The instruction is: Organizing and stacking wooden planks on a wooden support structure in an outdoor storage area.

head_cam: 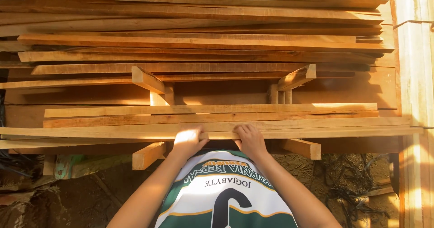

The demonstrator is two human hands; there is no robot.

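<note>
We see warm, low orange light coming from the right, washing out the pale post [413, 74] at the right edge. Glare blows out the left hand [187, 140]. Deep shadows sit between the stacked planks [203, 42] and over the ground [81, 196] at lower left. Focus is fairly sharp, though straight edges bow slightly toward the corners.
</note>
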